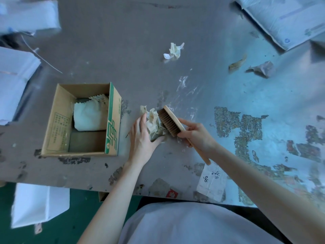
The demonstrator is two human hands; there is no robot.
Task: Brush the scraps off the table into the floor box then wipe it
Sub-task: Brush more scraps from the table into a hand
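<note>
Tan box [58, 120] with green stripes, pale wooden brush [173, 121], brown bristles

Worn table [140, 32]: cardboard box [113, 124], crumpled scraps [174, 50].

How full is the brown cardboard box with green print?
Partly full: the open brown cardboard box holds a white cloth bundle in its far half; the near half looks bare.

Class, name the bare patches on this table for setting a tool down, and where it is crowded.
Bare: the grey stretch beyond the open cardboard box, up to the lone crumpled pale scrap; the strip between box and near table edge. Crowded: right of the box, where left hand, right hand and wooden brush bunch yellowish scraps.
</note>
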